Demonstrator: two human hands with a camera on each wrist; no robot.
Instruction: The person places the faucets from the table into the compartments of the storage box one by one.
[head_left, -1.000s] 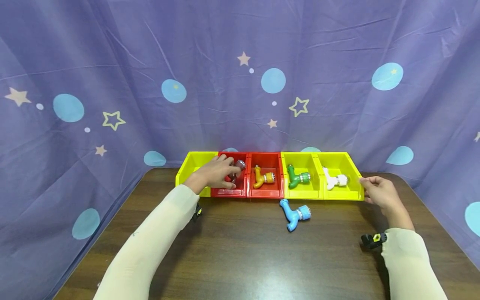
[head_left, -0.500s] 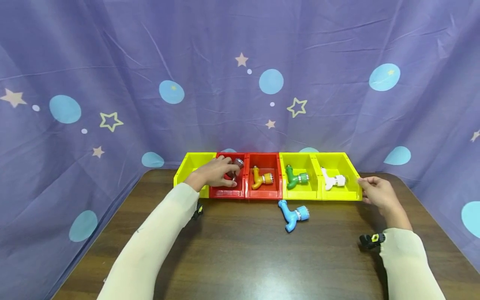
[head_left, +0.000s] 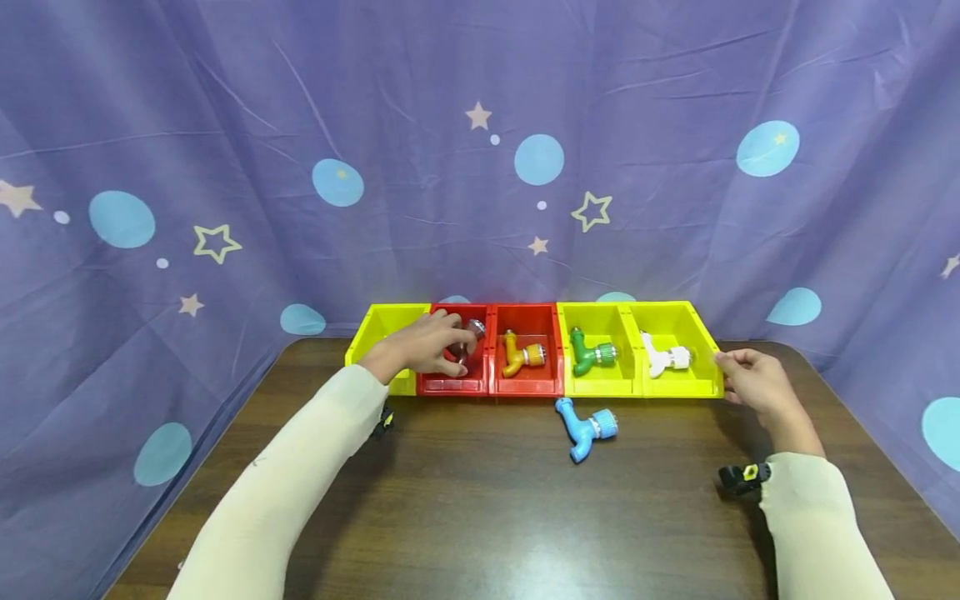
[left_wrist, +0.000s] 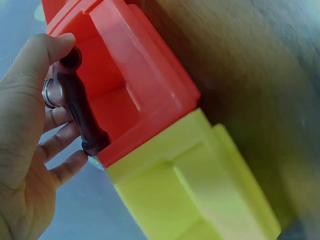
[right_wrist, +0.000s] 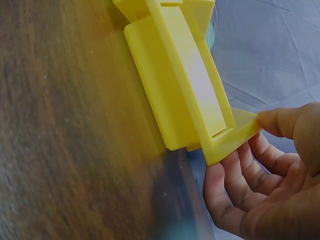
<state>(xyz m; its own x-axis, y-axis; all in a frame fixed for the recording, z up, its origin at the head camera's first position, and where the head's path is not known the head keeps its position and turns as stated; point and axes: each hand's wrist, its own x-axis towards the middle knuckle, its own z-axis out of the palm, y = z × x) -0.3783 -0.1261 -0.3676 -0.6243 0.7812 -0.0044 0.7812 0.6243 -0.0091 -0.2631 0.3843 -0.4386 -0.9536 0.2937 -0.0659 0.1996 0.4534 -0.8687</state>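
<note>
My left hand is over the left red bin, holding a dark brown tap between thumb and fingers. In the left wrist view the thumb lies at one open end of the tap, and fingers reach behind its body. The tap's chrome-trimmed knob shows past my fingers in the head view. At the right end of the row, my right hand pinches the side rim of the last yellow bin, thumb on one face and fingers on the other.
In the row, an orange-yellow tap lies in the second red bin, a green tap and a white tap in yellow bins. A blue tap lies on the wooden table in front. A purple curtain hangs behind.
The head view has shifted slightly, moving the scene a little left. My left hand stays at the left red bin with the brown tap; my right hand keeps its pinch on the rim.
</note>
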